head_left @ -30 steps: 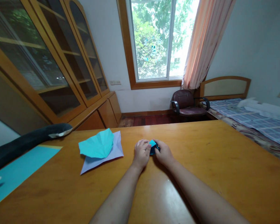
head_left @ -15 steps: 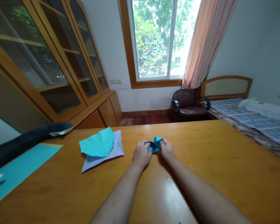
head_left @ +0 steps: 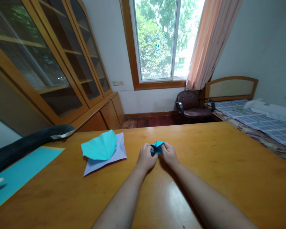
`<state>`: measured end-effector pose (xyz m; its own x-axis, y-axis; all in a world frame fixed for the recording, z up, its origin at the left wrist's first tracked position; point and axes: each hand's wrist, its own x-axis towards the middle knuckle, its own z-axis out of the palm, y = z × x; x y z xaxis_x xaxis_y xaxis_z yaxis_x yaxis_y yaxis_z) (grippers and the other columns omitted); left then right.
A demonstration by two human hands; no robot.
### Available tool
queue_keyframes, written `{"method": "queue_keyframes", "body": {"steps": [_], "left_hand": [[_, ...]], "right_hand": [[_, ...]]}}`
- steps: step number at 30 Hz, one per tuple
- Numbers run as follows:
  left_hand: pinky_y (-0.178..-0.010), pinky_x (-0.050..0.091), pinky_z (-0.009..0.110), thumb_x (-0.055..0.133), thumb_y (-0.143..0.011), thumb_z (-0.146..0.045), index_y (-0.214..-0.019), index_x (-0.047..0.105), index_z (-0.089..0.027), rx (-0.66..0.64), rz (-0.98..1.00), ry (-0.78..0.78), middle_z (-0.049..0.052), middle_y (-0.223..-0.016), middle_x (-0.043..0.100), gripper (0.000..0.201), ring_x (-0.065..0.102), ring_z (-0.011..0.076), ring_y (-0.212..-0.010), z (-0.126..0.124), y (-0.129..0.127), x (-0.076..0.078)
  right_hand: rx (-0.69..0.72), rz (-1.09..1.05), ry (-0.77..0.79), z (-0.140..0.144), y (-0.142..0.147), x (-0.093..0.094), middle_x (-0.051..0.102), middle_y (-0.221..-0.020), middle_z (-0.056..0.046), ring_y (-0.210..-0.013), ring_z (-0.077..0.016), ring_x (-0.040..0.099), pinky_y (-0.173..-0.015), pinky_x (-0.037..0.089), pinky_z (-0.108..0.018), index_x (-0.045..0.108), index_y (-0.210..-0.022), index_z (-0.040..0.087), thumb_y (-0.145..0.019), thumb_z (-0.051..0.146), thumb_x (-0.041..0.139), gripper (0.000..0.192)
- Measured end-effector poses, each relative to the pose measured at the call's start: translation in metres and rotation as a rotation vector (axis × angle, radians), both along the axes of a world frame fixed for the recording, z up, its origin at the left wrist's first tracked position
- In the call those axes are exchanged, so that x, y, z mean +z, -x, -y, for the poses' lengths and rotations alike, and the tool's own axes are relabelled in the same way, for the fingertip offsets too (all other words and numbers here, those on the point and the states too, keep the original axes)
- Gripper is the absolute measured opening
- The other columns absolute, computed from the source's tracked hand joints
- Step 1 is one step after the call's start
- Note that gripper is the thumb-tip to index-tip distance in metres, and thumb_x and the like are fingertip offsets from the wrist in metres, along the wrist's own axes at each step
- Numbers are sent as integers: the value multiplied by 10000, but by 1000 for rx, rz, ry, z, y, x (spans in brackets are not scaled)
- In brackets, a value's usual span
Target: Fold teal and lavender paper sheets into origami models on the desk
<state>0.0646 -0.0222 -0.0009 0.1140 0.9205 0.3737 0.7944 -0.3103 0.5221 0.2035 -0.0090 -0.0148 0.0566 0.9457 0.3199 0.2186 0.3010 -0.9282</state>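
A small piece of folded blue paper (head_left: 159,146) is held between my two hands, just above the middle of the wooden table (head_left: 195,178). My left hand (head_left: 146,158) grips its left end, the fingers curled over it. At the right end, my right hand (head_left: 169,154) pinches the paper between thumb and fingers. A bright triangular flap stands up along the top, and darker blue folds show beneath it. My fingers hide both ends of the paper.
Left of my hands, a pleated turquoise paper (head_left: 101,147) lies over a lilac paper (head_left: 120,149). Farther left are a turquoise sheet (head_left: 26,168) and a dark, long plush-like object (head_left: 35,140). Beyond the table stand a maroon armchair (head_left: 189,101) and a bed (head_left: 238,108).
My hands have drawn slightly closer together, and the blue paper between them looks narrower. Its bright flap has shifted a little to the left. The other papers have not moved.
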Motion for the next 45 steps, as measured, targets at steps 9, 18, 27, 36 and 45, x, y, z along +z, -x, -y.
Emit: {"method": "queue_keyframes", "body": {"steps": [9,18,27,36,45], "left_hand": [[-715,430,280,651,-702,-196,-613,561,-172,3,149,27,28,-789,587,129,557,163,-764,-7,9,-2],[-778,471,266,483,-679,0,-1312,467,-224,-68,274,-58,30,-1046,628,672,572,142,-802,-3,14,1],[-931,456,355,469,-663,-25,-761,742,-218,37,186,-147,48,-1076,630,348,556,221,-1025,-11,25,0],[-836,486,336,396,-675,-21,-687,693,-185,90,218,-39,53,-856,647,339,605,198,-870,-14,29,1],[-1085,280,476,589,-802,-347,-1159,586,-205,-114,-151,-204,115,-1355,476,384,389,295,-1275,9,6,16]], "right_hand": [[-89,-358,51,-14,-9,-10,668,-750,-35,-689,-172,582,-652,447,-271,646,-829,158,-822,551,484,425],[-240,-603,127,-23,-21,-9,585,-612,34,-568,-127,512,-576,415,-242,581,-738,188,-747,528,570,340],[-279,-826,210,-27,-31,-1,475,-497,84,-451,-106,435,-448,367,-227,476,-690,222,-679,458,620,277],[-391,-891,185,-32,-38,1,494,-518,84,-449,-99,465,-425,388,-215,461,-719,221,-714,431,594,249],[-216,-690,225,-23,-26,-2,435,-463,80,-395,-96,406,-351,336,-211,455,-663,223,-711,494,625,323]]}}
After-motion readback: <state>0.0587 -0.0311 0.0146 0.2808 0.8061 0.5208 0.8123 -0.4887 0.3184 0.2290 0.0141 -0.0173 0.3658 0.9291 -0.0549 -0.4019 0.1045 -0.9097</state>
